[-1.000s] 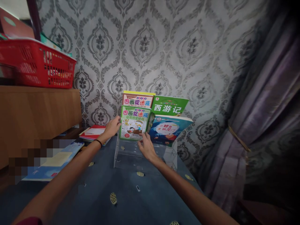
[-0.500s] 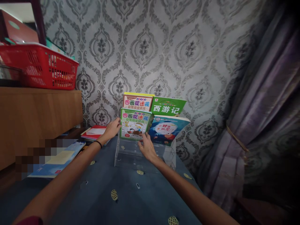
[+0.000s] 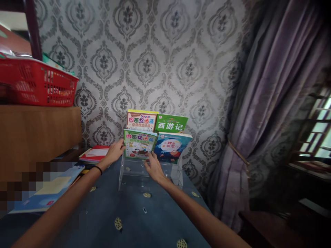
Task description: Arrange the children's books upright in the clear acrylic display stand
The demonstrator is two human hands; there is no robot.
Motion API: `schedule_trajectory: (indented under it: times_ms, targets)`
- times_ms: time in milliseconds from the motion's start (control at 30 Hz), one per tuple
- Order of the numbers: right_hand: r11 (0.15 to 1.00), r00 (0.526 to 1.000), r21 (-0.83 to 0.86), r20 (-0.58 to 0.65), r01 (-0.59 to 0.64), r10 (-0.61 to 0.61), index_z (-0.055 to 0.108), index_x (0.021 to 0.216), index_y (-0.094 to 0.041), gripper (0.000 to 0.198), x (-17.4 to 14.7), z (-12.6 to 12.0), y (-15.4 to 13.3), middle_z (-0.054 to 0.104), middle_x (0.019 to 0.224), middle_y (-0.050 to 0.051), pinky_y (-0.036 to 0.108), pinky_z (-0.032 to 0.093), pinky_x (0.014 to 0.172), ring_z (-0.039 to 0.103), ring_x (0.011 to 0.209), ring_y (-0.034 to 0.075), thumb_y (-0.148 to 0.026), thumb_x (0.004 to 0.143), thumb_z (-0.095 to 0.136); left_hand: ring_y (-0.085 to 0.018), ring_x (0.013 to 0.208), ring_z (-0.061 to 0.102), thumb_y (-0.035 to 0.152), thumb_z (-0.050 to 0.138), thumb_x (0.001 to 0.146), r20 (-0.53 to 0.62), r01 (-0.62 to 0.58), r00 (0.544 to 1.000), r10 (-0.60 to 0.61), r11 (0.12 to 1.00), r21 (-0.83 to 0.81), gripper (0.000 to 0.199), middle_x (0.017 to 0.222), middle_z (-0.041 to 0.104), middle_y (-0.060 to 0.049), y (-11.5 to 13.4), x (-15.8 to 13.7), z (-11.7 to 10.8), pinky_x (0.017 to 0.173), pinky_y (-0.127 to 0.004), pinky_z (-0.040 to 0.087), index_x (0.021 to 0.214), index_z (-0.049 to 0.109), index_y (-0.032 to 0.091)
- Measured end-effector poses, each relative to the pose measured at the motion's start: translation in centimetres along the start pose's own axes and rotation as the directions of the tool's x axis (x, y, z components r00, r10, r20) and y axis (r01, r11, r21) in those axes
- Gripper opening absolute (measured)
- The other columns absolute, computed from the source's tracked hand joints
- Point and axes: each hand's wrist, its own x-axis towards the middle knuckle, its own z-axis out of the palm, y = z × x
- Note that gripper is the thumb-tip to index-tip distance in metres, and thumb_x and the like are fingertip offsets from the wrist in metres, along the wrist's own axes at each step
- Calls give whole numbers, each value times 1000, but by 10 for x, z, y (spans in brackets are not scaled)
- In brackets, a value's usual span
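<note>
A clear acrylic book stand [image 3: 134,168] on the cloth-covered table holds several books in two tiers. At its front left is a green picture book [image 3: 138,146], with a blue picture book [image 3: 172,148] to its right. Behind them rise a brown-and-white picture book [image 3: 141,120] with a yellow one at its back, and a green storybook [image 3: 172,124]. My left hand [image 3: 116,151] grips the front green book's left edge, its far fingertips hidden. My right hand [image 3: 154,167] touches that book's lower right front, thumb and fingers apart.
A blue book [image 3: 49,189] and a red-topped pile [image 3: 95,153] lie at left, beside a wooden cabinet [image 3: 38,134] bearing a red basket [image 3: 57,82]. Patterned wallpaper [image 3: 165,69] is behind the stand. A tied purple curtain [image 3: 238,137] hangs at right.
The view has turned rightward, so the stand and books appear further left and lower. Both hands stay at the front green book, with hardly any shift against it.
</note>
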Motion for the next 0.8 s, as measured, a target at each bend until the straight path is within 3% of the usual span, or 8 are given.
schedule_trajectory:
  times_ms: [133,233,367,500,600,667,733,800]
  targets:
    - [1000,1000,9,19,14,-14,61,117,-19,35,-1,-7,-4,54,137,16,41,52,97,68,96,23,-17,83,55,-21,87,64,19,52,88,-14,28,999,-29,998,-51,22,90,68,-4,9,-6,-4,82,-33,48,110,53,20]
    - [999,997,46,73,22,-25,61,117,-17,34,-12,-7,-6,57,130,18,46,49,101,66,102,26,-16,84,50,-22,90,64,20,52,89,-25,89,996,-90,995,-44,40,93,68,-5,9,-29,-5,84,-34,49,128,46,17]
    - [980,975,180,190,79,-114,61,115,-22,31,-56,7,-1,62,119,12,43,57,83,69,92,24,-26,88,49,-24,108,61,22,52,91,45,158,986,-162,985,75,35,115,65,-13,-11,-93,-4,95,-37,47,126,49,15]
    - [962,938,270,320,43,-131,66,112,-22,33,-118,23,9,62,124,15,42,59,78,68,100,26,-37,92,45,-33,133,45,28,54,92,85,241,951,-296,886,396,39,137,54,-22,-46,-166,-22,113,-56,31,128,49,14]
    - [962,931,273,349,10,-109,69,107,-21,33,-155,34,16,64,124,16,46,58,88,64,114,30,-39,91,45,-41,145,30,37,52,94,58,359,881,-470,743,565,52,150,41,-29,-76,-199,-49,112,-70,21,137,45,11]
    - [963,937,268,340,-8,-87,70,103,-22,32,-170,41,19,66,120,15,48,55,94,62,120,30,-38,91,45,-46,144,30,48,49,93,53,461,792,-608,654,600,61,151,39,-32,-93,-209,-68,106,-75,25,141,43,10]
    - [964,939,266,337,-33,-61,70,101,-22,31,-181,46,21,66,120,15,48,55,96,63,117,30,-37,91,44,-48,142,33,56,46,91,121,526,690,-713,610,593,70,153,38,-31,-105,-215,-84,101,-76,31,144,42,11]
    - [963,943,261,332,-60,-31,69,100,-23,31,-188,49,23,65,124,15,47,56,95,65,113,29,-38,92,44,-48,144,31,62,48,87,227,524,625,-746,618,586,81,157,32,-30,-112,-221,-96,102,-75,33,150,37,12]
